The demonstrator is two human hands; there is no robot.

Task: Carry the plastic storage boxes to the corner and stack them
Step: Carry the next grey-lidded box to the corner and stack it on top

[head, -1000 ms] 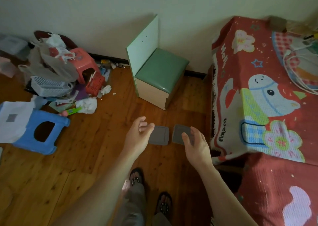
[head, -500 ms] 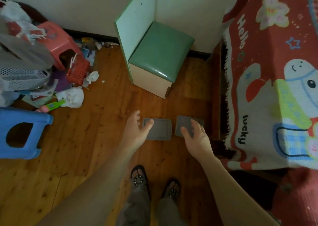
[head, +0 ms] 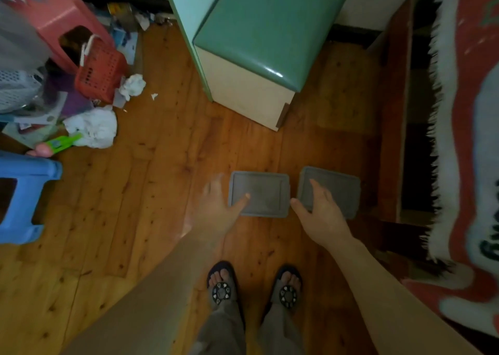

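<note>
Two grey plastic storage boxes with lids lie side by side on the wooden floor, the left box [head: 263, 192] and the right box [head: 337, 187]. My left hand [head: 218, 209] hovers open over the left box's near-left corner, thumb above the lid. My right hand [head: 321, 211] is spread open over the right box's near-left part, covering some of its lid. Whether either hand touches a box I cannot tell. Neither hand holds anything.
A green-topped stool box [head: 259, 44] stands just beyond the boxes. A bed with a red blanket [head: 469, 138] fills the right. At left lie a blue stool [head: 24, 192], a red basket [head: 100, 71], a pink stool [head: 62, 17] and crumpled paper [head: 93, 126]. My sandalled feet [head: 253, 287] stand below.
The view has tilted down and come closer to the floor. Both hands have lowered toward the two grey boxes and now sit over their lids.
</note>
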